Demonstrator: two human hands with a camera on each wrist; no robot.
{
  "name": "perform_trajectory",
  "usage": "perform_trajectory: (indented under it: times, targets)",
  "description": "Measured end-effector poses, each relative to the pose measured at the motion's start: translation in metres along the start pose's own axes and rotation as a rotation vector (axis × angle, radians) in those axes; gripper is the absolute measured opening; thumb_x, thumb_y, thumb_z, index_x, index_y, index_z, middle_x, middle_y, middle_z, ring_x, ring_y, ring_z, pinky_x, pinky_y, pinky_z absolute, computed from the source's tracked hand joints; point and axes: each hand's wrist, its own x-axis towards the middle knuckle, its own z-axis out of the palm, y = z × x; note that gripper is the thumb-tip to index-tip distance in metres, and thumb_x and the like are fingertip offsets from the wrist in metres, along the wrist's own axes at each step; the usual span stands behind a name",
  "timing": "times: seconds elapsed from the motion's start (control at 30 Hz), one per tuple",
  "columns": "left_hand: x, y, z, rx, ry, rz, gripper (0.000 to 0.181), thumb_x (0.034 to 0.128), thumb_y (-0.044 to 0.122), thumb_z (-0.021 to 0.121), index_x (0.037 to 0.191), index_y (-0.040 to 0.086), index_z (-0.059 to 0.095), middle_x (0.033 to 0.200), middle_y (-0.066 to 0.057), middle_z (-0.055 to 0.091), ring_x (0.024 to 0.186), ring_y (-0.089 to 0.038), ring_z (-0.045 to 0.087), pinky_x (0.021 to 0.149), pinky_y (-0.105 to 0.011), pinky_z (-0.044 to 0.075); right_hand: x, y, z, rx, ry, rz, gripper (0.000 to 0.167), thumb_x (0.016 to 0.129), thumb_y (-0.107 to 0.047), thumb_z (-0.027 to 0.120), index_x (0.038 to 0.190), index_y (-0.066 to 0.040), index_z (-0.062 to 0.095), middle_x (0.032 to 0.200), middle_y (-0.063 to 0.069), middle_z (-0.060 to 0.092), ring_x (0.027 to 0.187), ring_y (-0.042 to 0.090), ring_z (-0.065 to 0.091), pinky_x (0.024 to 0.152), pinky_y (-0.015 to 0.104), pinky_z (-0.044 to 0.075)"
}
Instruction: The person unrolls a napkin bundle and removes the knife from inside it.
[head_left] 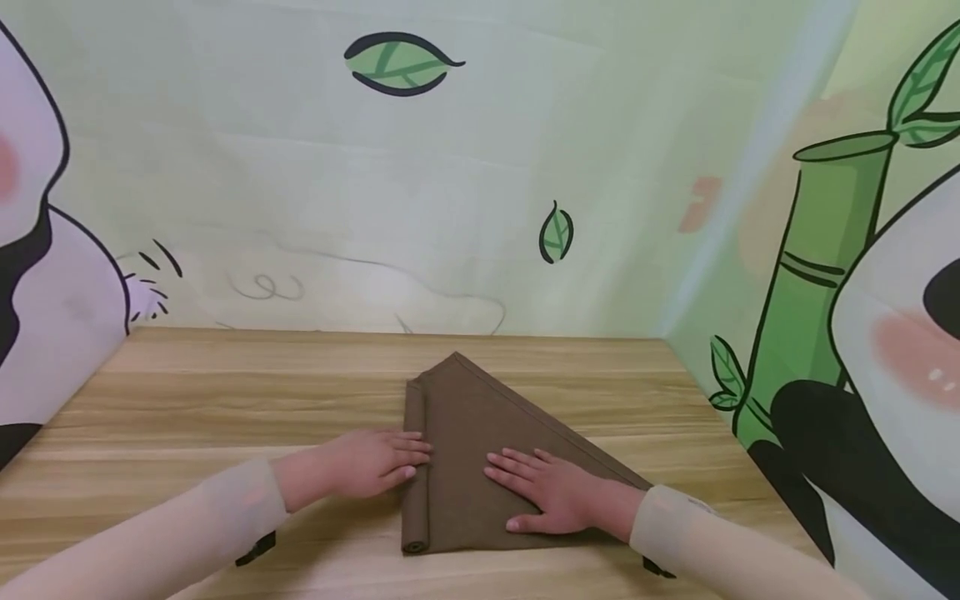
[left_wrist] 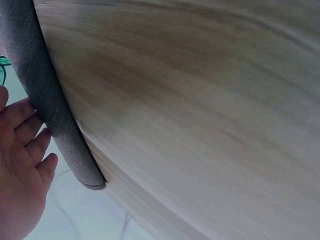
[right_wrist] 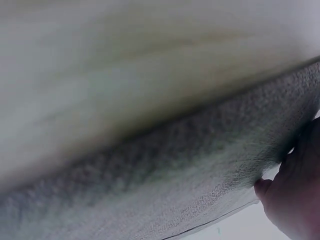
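A brown cloth (head_left: 480,417) lies on the wooden table, its left edge wound into a narrow roll (head_left: 415,517) and its right side slanting down from a peak at the back. My left hand (head_left: 375,462) rests its fingers on the roll, nearly straight. In the left wrist view those fingers touch the side of the roll (left_wrist: 55,110). Flat on the cloth, to the right of the roll, my right hand (head_left: 551,490) presses with fingers spread. The right wrist view shows the cloth (right_wrist: 200,165) close up, with part of the right hand (right_wrist: 295,185) at the edge.
The wooden table (head_left: 247,383) extends around the cloth on all sides. Behind it stands a pale green backdrop (head_left: 300,167) printed with leaves. A printed bamboo stalk (head_left: 817,250) and panda figures flank the table on the side panels.
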Motion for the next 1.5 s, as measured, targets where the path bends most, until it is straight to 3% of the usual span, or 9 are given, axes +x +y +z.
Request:
perform_trajectory:
  times: [0.2,0.43,0.6,0.73,0.9,1.07,1.23,1.5]
  targets:
    - [-0.009,0.000,0.001,-0.030,0.022,-0.009,0.041,0.1087,0.027,0.045,0.140,0.006,0.062,0.146,-0.009,0.063,0.139,-0.033,0.057,0.114,-0.047,0.048,-0.015,0.007,0.004,0.021,0.030,0.004,0.072,0.105,-0.056,0.045,0.164,-0.019,0.027,0.172,0.005,0.026,0.159,0.029,0.028,0.123,0.063,0.032]
    - [-0.008,0.000,0.007,-0.024,0.028,-0.003,0.042,0.1086,0.026,0.045,0.141,0.004,0.061,0.148,-0.010,0.062,0.140,-0.032,0.056,0.115,-0.044,0.048,-0.027,0.012,0.005,0.032,0.043,0.015,0.071,0.105,-0.055,0.046,0.163,-0.017,0.029,0.171,0.006,0.029,0.157,0.030,0.031,0.121,0.063,0.035]
    - [-0.007,0.000,0.009,0.006,0.042,0.002,0.042,0.1084,0.026,0.045,0.140,0.004,0.062,0.145,-0.011,0.063,0.138,-0.032,0.058,0.114,-0.044,0.049,-0.028,0.013,0.006,0.076,0.061,0.012,0.070,0.104,-0.055,0.048,0.162,-0.019,0.032,0.169,0.006,0.033,0.156,0.031,0.034,0.119,0.063,0.037]
    - [-0.006,0.003,0.003,0.038,0.070,0.012,0.041,0.1080,0.023,0.045,0.139,0.003,0.062,0.144,-0.014,0.063,0.137,-0.033,0.059,0.113,-0.047,0.050,-0.028,0.014,0.007,0.109,0.099,0.017,0.068,0.102,-0.054,0.051,0.160,-0.019,0.037,0.166,0.007,0.039,0.153,0.033,0.039,0.116,0.064,0.040]
    - [-0.003,0.005,-0.007,0.038,0.080,-0.002,0.042,0.1083,0.022,0.044,0.144,0.004,0.058,0.149,-0.016,0.059,0.140,-0.034,0.056,0.115,-0.049,0.048,-0.026,0.016,0.001,0.082,0.148,0.008,0.069,0.101,-0.053,0.054,0.159,-0.018,0.039,0.165,0.009,0.041,0.152,0.035,0.041,0.114,0.065,0.042]
    - [0.004,0.006,-0.008,0.053,0.089,0.006,0.043,0.1085,0.022,0.045,0.146,0.004,0.056,0.151,-0.014,0.057,0.142,-0.033,0.054,0.115,-0.049,0.048,-0.016,0.014,-0.013,0.050,0.182,-0.022,0.070,0.102,-0.054,0.054,0.160,-0.018,0.037,0.167,0.008,0.038,0.154,0.034,0.038,0.116,0.062,0.041]
    - [0.012,0.009,-0.006,0.102,0.090,0.030,0.043,0.1084,0.022,0.046,0.146,0.004,0.055,0.151,-0.014,0.058,0.142,-0.031,0.055,0.115,-0.049,0.049,-0.002,0.006,-0.020,0.044,0.149,-0.030,0.072,0.101,-0.055,0.053,0.161,-0.019,0.034,0.169,0.006,0.033,0.157,0.031,0.033,0.119,0.062,0.038]
    - [0.024,0.012,0.002,0.150,0.060,0.047,0.041,0.1079,0.025,0.047,0.143,0.007,0.059,0.148,-0.009,0.061,0.140,-0.027,0.056,0.113,-0.048,0.050,0.011,-0.005,-0.015,0.060,0.021,-0.009,0.075,0.102,-0.057,0.051,0.163,-0.020,0.028,0.172,0.004,0.026,0.160,0.029,0.025,0.122,0.067,0.031]
